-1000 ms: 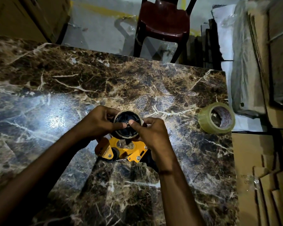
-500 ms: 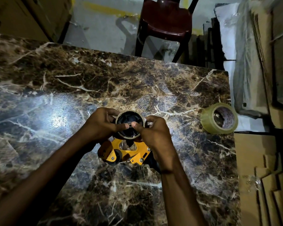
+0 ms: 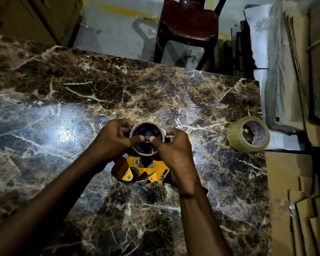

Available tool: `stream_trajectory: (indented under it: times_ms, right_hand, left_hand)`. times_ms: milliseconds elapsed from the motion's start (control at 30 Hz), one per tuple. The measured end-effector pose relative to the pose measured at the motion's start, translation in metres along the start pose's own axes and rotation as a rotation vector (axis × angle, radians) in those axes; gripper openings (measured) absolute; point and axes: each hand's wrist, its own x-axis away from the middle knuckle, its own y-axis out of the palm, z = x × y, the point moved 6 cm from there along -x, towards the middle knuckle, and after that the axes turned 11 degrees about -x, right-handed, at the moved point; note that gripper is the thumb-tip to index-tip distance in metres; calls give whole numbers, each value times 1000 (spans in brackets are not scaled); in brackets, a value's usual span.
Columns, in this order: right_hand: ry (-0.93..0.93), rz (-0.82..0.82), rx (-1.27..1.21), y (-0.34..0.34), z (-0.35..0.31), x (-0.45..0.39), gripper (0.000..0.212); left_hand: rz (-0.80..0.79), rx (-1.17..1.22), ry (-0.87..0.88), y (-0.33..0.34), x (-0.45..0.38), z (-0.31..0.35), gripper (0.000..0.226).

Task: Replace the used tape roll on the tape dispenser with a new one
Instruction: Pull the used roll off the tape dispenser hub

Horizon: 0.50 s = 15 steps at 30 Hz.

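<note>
A yellow tape dispenser (image 3: 146, 169) lies at the middle of the marble table (image 3: 63, 108). On its black hub sits the used roll (image 3: 156, 127), a thin cardboard core. My left hand (image 3: 113, 139) grips the core's left side and my right hand (image 3: 172, 146) grips its right side. Both thumbs press near the hub's centre. A new roll of clear tape (image 3: 248, 136) lies on its side near the table's right edge, apart from both hands.
A dark red plastic chair (image 3: 188, 24) stands beyond the table's far edge. Flat cardboard boxes (image 3: 299, 182) and plastic-wrapped bundles (image 3: 281, 71) are stacked along the right side. More cartons (image 3: 26, 17) stand at the far left.
Both hands stay on the core on the hub. The thumbs have shifted a little closer together at the hub's centre. The dispenser and the new roll have not moved on the table.
</note>
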Motion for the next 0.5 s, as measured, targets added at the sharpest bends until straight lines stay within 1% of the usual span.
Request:
stream_trajectory:
  times_ms: [67, 233, 500]
  right_hand:
    - [4, -7, -28, 1, 1, -1, 34]
    - [24, -32, -49, 3, 1, -1, 26]
    - [66, -8, -71, 8, 4, -3, 33]
  left_hand:
    - [14, -9, 16, 1, 1, 1, 18]
    - [55, 18, 12, 1, -1, -4, 28]
    - [150, -50, -12, 0, 2, -1, 28]
